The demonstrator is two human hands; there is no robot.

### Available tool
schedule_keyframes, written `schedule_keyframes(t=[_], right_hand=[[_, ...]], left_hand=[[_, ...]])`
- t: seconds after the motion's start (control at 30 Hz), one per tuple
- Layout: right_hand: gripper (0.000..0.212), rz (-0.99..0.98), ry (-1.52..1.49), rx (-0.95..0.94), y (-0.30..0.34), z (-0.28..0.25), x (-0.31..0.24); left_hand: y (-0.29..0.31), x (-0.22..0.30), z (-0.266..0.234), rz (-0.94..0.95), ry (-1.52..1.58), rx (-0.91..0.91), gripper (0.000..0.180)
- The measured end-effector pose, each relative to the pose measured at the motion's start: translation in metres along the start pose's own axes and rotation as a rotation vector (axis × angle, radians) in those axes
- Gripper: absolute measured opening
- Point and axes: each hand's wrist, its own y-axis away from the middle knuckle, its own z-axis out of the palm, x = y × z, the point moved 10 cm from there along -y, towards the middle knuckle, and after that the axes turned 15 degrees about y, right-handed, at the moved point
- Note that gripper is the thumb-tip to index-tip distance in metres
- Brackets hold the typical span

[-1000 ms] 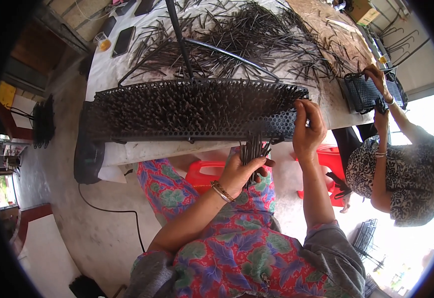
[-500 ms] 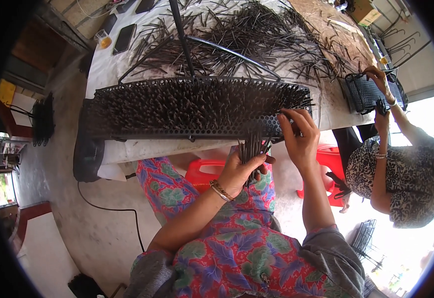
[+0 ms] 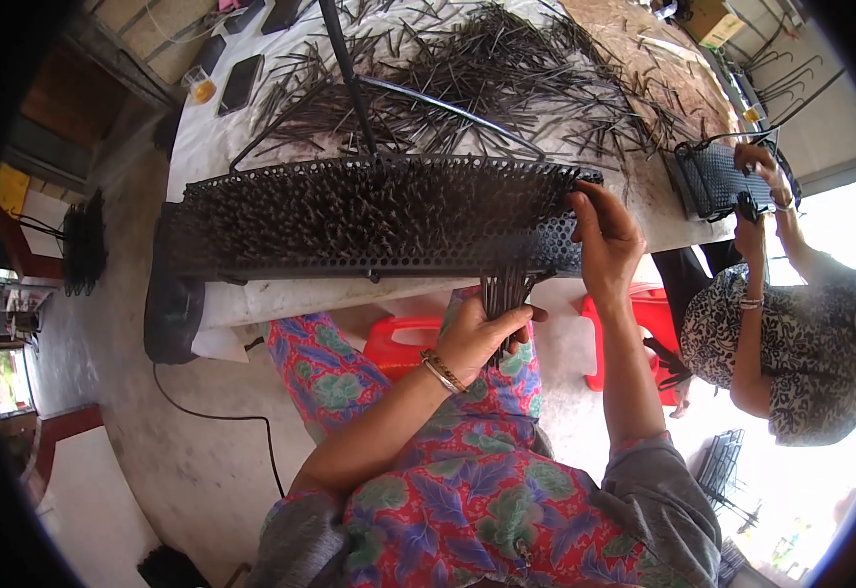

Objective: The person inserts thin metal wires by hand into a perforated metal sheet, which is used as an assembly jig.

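Main item: a long black panel (image 3: pixel 557 245) with rows of round holes, lying along the front edge of the desk (image 3: pixel 198 147). Dark strips (image 3: pixel 330 211) stand packed in it over the left and middle. A patch at the panel's right end, toward its near edge, shows bare holes, as does a narrow row along that near edge.

My left hand (image 3: pixel 479 338) is closed around a bundle (image 3: pixel 506 294) of the same strips, on the near side of the panel and right of its middle. Whether the upper ends of the bundle touch the panel cannot be told.

My right hand (image 3: pixel 612 245) is at the panel's right end, thumb and forefinger drawn close together at the standing strips. Whether a strip is pinched between them cannot be made out.

A loose pile (image 3: pixel 506 59) of strips lies beyond the panel.

Finding: I judge the step in hand to be setting single strips into holes at the right end, with the left hand serving as supply. Filling looks well advanced. The next move calls for parting one strip from the bundle, lining its tip up with a bare hole and pressing it in without knocking its neighbours.
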Motion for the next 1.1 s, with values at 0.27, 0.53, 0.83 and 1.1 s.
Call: schedule_keyframes(t=[0.27, 0.53, 0.83, 1.1], right_hand=[[0.019, -0.31, 0.356, 0.04, 0.009, 0.013, -0.024], [0.024, -0.404, 0.489, 0.067, 0.02, 0.01, -0.048], [0.032, 0.097, 0.101, -0.466, 0.037, 0.026, -0.003], [0.02, 0.256, -0.02, -0.512, 0.043, 0.015, 0.016]], left_hand=[[0.004, 0.001, -0.013, 0.025, 0.022, 0.103, 0.014], [0.007, 0.006, -0.016, 0.051, -0.048, 0.11, 0.015], [0.007, 0.009, -0.007, 0.072, -0.143, 0.064, 0.019], [0.004, 0.0, 0.002, 0.033, -0.17, -0.01, 0.019]])
